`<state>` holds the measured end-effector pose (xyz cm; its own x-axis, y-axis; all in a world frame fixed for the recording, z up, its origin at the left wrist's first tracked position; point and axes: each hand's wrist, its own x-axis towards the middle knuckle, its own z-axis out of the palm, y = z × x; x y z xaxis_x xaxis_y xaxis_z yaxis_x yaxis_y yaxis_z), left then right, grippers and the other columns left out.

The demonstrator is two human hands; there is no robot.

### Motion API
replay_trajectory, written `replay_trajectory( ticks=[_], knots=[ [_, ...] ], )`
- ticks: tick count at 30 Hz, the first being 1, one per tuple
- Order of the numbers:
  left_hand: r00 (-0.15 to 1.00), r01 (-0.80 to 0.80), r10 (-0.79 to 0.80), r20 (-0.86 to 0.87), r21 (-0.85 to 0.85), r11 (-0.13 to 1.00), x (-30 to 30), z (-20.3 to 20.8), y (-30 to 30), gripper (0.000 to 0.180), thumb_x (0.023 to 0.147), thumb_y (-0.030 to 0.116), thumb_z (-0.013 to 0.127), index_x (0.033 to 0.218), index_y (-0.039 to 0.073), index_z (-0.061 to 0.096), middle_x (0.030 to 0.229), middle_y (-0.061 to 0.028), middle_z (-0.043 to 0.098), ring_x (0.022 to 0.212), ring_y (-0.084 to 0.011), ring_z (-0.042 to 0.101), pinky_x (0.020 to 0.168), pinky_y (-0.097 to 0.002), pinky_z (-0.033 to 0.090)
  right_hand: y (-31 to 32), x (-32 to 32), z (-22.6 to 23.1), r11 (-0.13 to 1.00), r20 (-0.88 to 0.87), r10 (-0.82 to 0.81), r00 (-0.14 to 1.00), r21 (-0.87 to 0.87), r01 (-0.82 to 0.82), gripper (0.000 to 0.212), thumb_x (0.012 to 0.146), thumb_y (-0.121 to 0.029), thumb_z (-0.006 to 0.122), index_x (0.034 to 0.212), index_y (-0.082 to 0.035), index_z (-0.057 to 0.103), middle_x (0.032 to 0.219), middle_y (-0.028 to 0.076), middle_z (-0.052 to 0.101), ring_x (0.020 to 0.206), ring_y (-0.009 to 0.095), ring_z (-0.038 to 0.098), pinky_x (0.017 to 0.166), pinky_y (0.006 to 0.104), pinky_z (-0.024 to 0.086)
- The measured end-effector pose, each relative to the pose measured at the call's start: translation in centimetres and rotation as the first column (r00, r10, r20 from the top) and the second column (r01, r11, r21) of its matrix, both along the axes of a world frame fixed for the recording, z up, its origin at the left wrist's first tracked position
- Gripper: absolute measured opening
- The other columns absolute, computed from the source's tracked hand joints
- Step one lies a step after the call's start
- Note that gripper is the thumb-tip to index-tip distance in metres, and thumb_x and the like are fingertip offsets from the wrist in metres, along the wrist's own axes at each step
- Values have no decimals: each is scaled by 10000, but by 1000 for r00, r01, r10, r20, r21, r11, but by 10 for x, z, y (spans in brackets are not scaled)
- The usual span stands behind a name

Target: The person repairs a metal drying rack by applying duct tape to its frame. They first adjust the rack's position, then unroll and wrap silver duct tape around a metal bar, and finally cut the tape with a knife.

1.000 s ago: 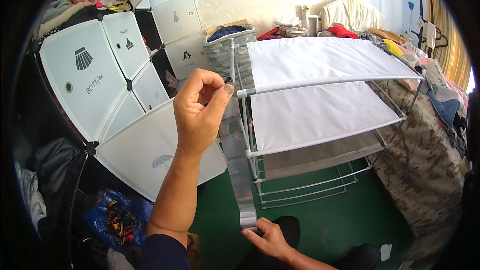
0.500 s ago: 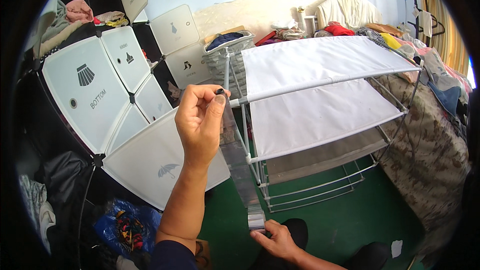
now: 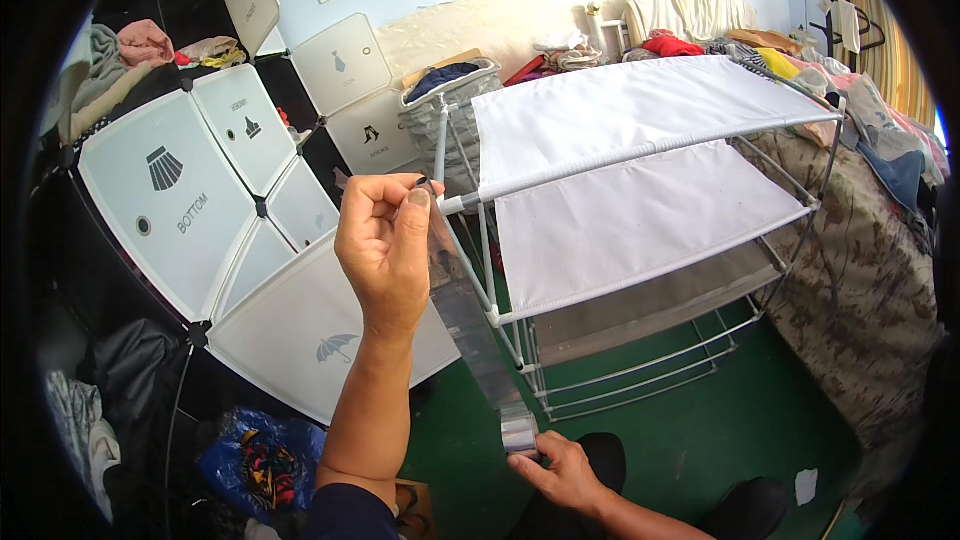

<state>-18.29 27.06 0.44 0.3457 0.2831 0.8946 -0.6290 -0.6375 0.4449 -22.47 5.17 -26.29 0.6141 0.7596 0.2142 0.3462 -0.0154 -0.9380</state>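
Left hand (image 3: pixel 385 250) raised, thumb and forefinger pinched on the free end of a grey tape strip (image 3: pixel 465 315). The strip runs taut and slanted down to the tape roll (image 3: pixel 519 431), gripped between the fingers of the right hand (image 3: pixel 565 470) low in the frame. The strip passes just in front of the near-left corner post of a white shelf rack (image 3: pixel 640 155) — two fabric tiers, bare wire rails below. Left: white-panelled cube cabinet (image 3: pixel 190 200), its doors close to the hand. Green floor (image 3: pixel 700 440) lies open beside the rack's lower rails.
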Motion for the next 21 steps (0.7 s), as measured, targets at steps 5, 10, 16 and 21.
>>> replay_trajectory(
  ticks=[5, 10, 16, 21],
  knots=[
    [999, 37, -37, 20, -11, 999, 2, -1, 0, 85, 1026, -28, 615, 1011, -1, 536, 1024, -122, 683, 886, -95, 651, 769, -231, 555, 1, 6, 0, 993, -18, -53, 998, 103, 55, 368, 936, -359, 783, 909, -5, 685, 801, 161, 614, 712, 322, 624, 616, 416, 502],
    [996, 88, -88, -1, -59, 994, 0, -2, -3, 92, 1027, -34, 616, 1030, -2, 530, 1023, -119, 684, 876, -84, 647, 726, -213, 558, 1, 10, 1, 995, -19, -43, 999, 92, 44, 358, 948, -365, 766, 970, -12, 709, 835, 167, 632, 749, 322, 640, 627, 397, 514],
    [994, 82, -75, 81, -86, 993, 4, -3, -2, 139, 1010, -14, 611, 1125, 21, 541, 1006, -124, 703, 947, -164, 670, 931, -308, 513, 11, 14, -9, 995, -102, 1, 995, 100, 9, 386, 964, -397, 749, 1033, -19, 715, 876, 172, 636, 788, 329, 648, 673, 402, 523],
    [993, 111, -105, 49, -156, 981, 5, -3, -4, 181, 995, -24, 623, 1164, 12, 568, 987, -93, 684, 965, -182, 685, 958, -314, 503, 18, 22, -19, 998, -127, -20, 992, 64, 28, 424, 978, -433, 726, 979, -11, 688, 877, 175, 622, 799, 337, 646, 698, 418, 504]
  ],
)
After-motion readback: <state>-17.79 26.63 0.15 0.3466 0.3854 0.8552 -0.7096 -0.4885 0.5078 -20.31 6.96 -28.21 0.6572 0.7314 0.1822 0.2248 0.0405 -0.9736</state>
